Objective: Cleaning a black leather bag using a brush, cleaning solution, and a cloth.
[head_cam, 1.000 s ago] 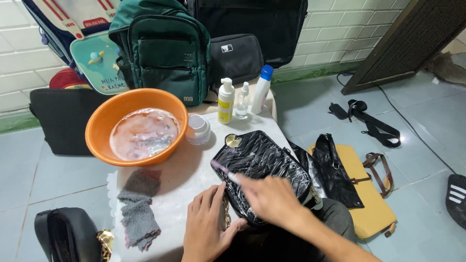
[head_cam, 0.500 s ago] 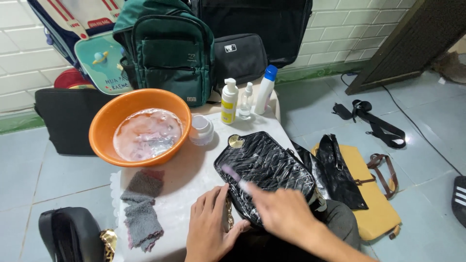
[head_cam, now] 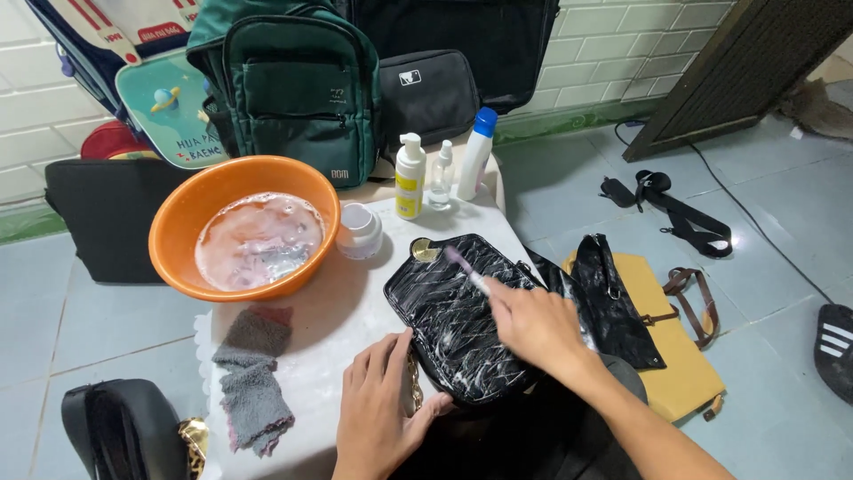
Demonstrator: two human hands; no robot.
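Right hand (head_cam: 536, 324) clamps a toothbrush (head_cam: 464, 269) on the black purse (head_cam: 462, 320); left hand (head_cam: 378, 416), fingers spread, steadies its near edge.

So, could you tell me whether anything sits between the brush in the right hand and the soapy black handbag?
Nothing visible does. The right hand holds the small brush with its head right against the black handbag, near the gold clasp. The left hand rests at the bag's near edge, clear of the brush.

small black bag (head_cam: 120, 427) cut off, sneaker (head_cam: 835, 347) cropped
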